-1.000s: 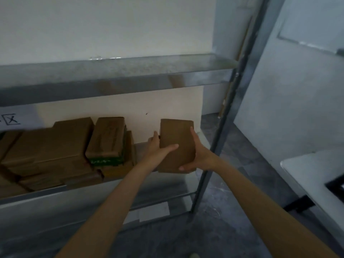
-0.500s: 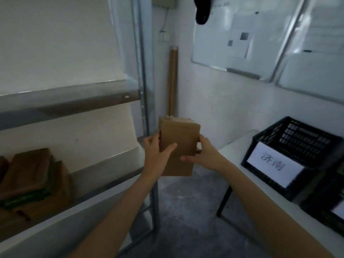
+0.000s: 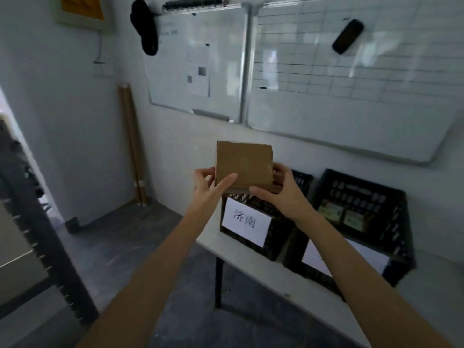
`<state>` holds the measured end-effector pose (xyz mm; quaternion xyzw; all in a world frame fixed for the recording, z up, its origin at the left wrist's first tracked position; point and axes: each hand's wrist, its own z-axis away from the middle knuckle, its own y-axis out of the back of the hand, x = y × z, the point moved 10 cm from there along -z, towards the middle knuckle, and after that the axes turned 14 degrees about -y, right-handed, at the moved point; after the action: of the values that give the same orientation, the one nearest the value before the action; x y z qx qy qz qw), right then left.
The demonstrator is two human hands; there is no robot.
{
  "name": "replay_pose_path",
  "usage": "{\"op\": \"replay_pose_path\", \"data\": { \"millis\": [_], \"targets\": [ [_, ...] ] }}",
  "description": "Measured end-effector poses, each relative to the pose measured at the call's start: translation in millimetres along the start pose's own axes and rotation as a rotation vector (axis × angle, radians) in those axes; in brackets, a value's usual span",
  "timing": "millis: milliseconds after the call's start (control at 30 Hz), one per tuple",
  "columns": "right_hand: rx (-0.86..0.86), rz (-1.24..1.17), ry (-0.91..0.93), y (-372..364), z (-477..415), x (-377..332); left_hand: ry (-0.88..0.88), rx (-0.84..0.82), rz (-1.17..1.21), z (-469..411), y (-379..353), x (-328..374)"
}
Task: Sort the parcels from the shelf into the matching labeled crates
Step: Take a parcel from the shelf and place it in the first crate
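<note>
I hold a brown cardboard parcel (image 3: 243,165) upright in front of me with both hands. My left hand (image 3: 210,185) grips its lower left edge, thumb across the front. My right hand (image 3: 278,189) grips the lower right corner, fingers behind it. The parcel hangs above the near rim of a black crate (image 3: 281,234) with a white label in Chinese characters. To its right stands a second black crate (image 3: 391,222) with a white label and green-labelled parcels (image 3: 341,214) inside. The shelf is out of view.
Both crates stand on a white table (image 3: 271,287) with a black leg against the wall. Whiteboards (image 3: 326,79) hang above. A cardboard tube (image 3: 130,141) leans in the corner. A dark perforated shelf post (image 3: 37,232) runs down the left. Grey floor lies between.
I turned right, away from the shelf, carrying the parcel in both hands. The crates and whiteboards have come to the centre of view; the shelf has gone out of frame.
</note>
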<state>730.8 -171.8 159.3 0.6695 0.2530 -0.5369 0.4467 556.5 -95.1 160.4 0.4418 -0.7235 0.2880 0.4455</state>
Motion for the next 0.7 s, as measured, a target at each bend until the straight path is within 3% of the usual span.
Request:
{"op": "replay_pose_path", "data": {
  "millis": [167,300,700],
  "targets": [
    [0.110,0.034,0.006,83,4,18,-0.038,-0.188,0.048,-22,-94,-5],
    [0.222,0.104,-0.005,135,3,31,-0.101,-0.316,-0.072,-41,-155,-14],
    [0.487,0.154,-0.046,247,-57,78,-0.232,-0.486,-0.043,-125,-295,-74]
  ]
}}
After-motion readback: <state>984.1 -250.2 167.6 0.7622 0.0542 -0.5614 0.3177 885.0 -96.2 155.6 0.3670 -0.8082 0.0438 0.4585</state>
